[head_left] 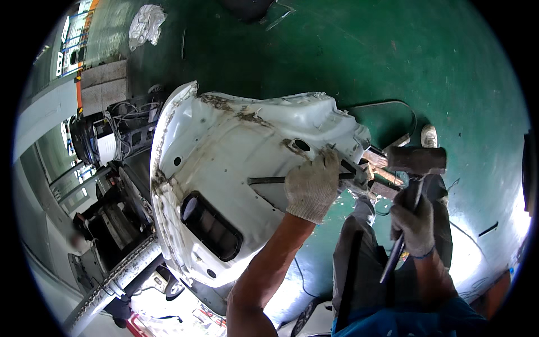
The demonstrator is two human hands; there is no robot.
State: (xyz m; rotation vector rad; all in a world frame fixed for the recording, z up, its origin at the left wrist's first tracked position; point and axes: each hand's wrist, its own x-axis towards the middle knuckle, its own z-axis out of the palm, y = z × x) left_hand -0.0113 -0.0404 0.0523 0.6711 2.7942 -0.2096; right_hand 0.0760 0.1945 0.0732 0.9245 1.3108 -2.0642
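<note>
A large white car body panel (230, 146), stained with brown dirt, lies in front of me. Across its right part my left hand (313, 188), in a pale knitted glove, is closed around a dark metal bar (266, 180). The bar sticks out on both sides of the fist, its right end by the panel's torn edge. My right hand (414, 222), also gloved, grips the handle of a sledgehammer (416, 160). The hammer's rusty block head is raised above my legs, right of the panel and apart from the bar. The handle's tip points down toward me.
Wooden blocks (387, 175) sit by the panel's right edge, near my shoe (429, 136). A cable (387, 103) curves over the green floor (449, 73). Black car parts (106, 224) and a metal beam (120, 275) stand at left. Crumpled plastic (147, 26) lies far off.
</note>
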